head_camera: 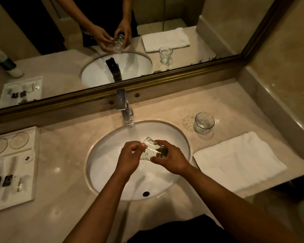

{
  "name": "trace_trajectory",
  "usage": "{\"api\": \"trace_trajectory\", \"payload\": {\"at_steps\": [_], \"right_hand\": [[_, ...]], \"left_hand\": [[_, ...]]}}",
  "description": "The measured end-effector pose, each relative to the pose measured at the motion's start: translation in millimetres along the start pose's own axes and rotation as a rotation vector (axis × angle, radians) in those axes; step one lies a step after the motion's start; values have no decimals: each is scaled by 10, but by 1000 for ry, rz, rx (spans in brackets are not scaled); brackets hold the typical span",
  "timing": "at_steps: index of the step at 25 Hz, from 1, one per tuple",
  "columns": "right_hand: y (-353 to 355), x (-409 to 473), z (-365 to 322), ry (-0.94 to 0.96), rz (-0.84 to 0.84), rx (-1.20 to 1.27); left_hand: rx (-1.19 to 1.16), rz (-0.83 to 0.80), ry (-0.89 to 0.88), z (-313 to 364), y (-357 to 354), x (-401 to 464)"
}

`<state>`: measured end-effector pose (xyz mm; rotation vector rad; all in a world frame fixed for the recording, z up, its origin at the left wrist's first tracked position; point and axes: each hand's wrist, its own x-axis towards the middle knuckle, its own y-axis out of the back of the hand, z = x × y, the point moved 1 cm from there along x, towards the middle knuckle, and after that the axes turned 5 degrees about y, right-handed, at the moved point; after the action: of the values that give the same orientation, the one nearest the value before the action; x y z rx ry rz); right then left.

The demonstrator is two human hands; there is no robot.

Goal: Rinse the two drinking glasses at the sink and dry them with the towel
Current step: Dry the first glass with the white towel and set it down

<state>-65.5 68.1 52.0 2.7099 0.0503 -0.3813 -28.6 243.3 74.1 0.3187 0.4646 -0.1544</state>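
Glass [152, 151], wet, slick, breakable: your right hand [170, 159] grips its base, left hand [130, 157] pinches its rim. Keep hold of the ribbed base.

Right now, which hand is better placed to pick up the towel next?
The right hand. The towel lies folded on the counter just right of the sink, beside that hand. The left hand would have to cross over, though it could keep holding the glass.
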Motion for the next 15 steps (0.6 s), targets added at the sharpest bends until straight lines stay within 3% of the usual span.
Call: {"api": "trace_trajectory", "payload": {"at_steps": [4,7,9,12,15], "right_hand": [[177,-211,125,25,-34,30],[324,-345,246,46,-108,-12],[495,-493,531,33,-82,-208],[766,-765,1064,-123,120,-677],[809,-987,1454,-253,136,-877]], "left_hand": [[-150,-226,115,70,-278,-181],[-185,-217,173,51,-480,-278],[-224,-152,218,24,-630,-376],[-237,-84,279,-44,-780,-500],[-249,-63,319,-103,-893,-618]]}}
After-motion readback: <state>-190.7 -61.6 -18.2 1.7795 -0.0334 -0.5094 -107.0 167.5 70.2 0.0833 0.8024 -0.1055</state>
